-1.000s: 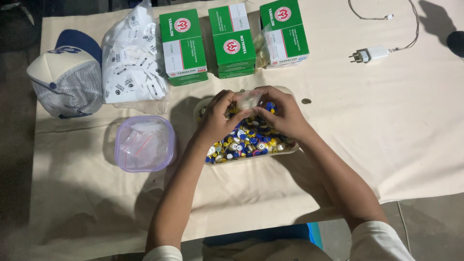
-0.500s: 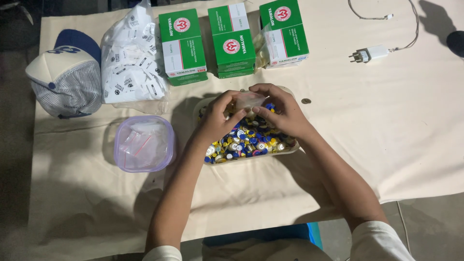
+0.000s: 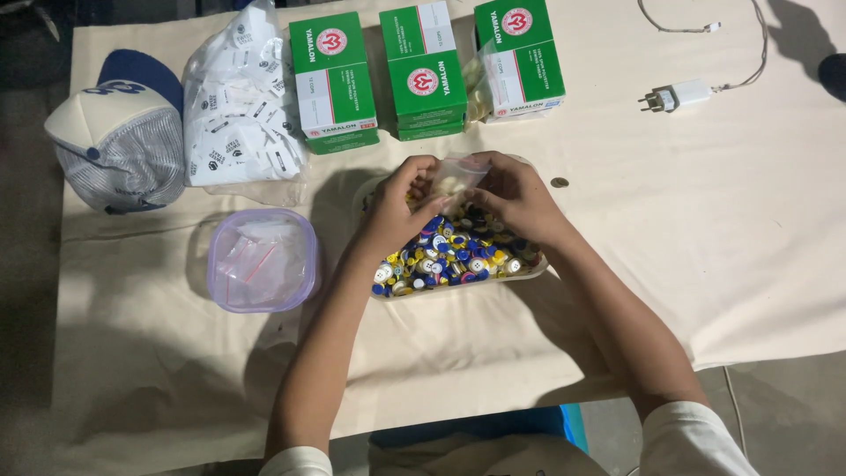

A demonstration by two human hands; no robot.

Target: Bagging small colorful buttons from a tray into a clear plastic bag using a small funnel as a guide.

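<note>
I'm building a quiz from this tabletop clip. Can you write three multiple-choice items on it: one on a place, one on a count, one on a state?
1. Where does the lidded purple container sit relative to the tray of small caps?
A. To its left
B. To its right
C. On top of it

2. How many green and white boxes stand at the far edge of the table?
A. Two
B. Three
C. Five

3. What are the left hand and right hand doing?
A. Resting flat on the table
B. Both pinching a small clear bag above the tray
C. Lifting the cap

Answers: 1 A, the container lies left of the tray. 2 B, three boxes stand in a row. 3 B, both hands grip the bag.
</note>
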